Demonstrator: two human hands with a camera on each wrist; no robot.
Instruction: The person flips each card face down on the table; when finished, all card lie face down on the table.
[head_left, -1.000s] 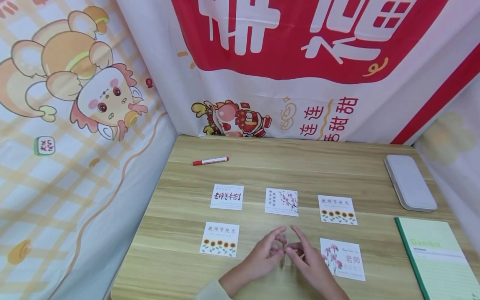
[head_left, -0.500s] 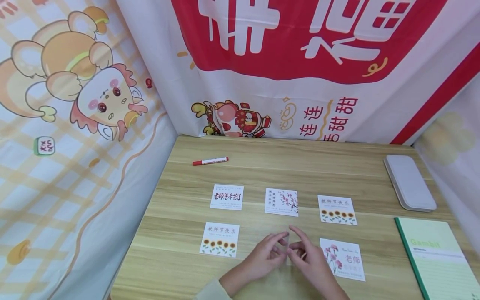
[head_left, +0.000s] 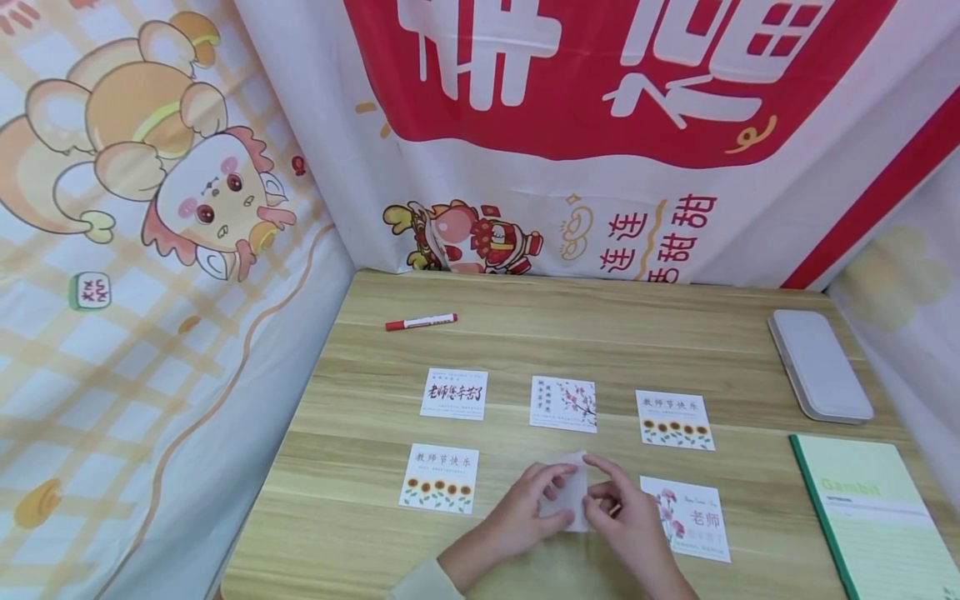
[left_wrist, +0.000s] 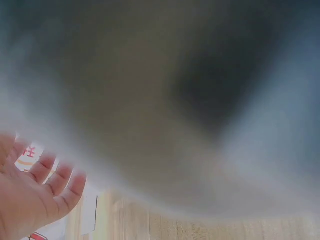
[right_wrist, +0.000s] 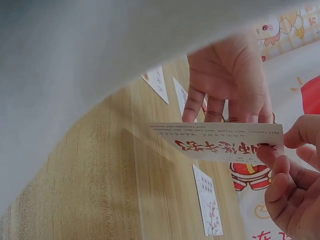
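Between my hands stands a white greeting card [head_left: 573, 497], its pale blank side toward the head view. The right wrist view has the card's other face [right_wrist: 220, 143], printed with red brush characters. My left hand [head_left: 536, 504] holds it from the left, thumb low and fingers near its upper part. My right hand [head_left: 622, 508] pinches its right edge between thumb and fingers. In the right wrist view, my left hand [right_wrist: 227, 80] is beyond the card and my right hand [right_wrist: 295, 185] is at its near end. A blurred pale cover hides most of the left wrist view.
Around my hands lie a red-script card [head_left: 453, 394], a blossom card [head_left: 564, 404], two sunflower cards [head_left: 438, 478] and a pink-flower card [head_left: 693, 521], partly behind my right hand. A red marker [head_left: 422, 322], a white case [head_left: 821, 365] and a green notebook [head_left: 873, 508] lie farther out.
The card, earlier almost edge-on between my hands, has turned so its blank side shows in the head view. My right hand has shifted slightly right; the cards on the table have not moved.
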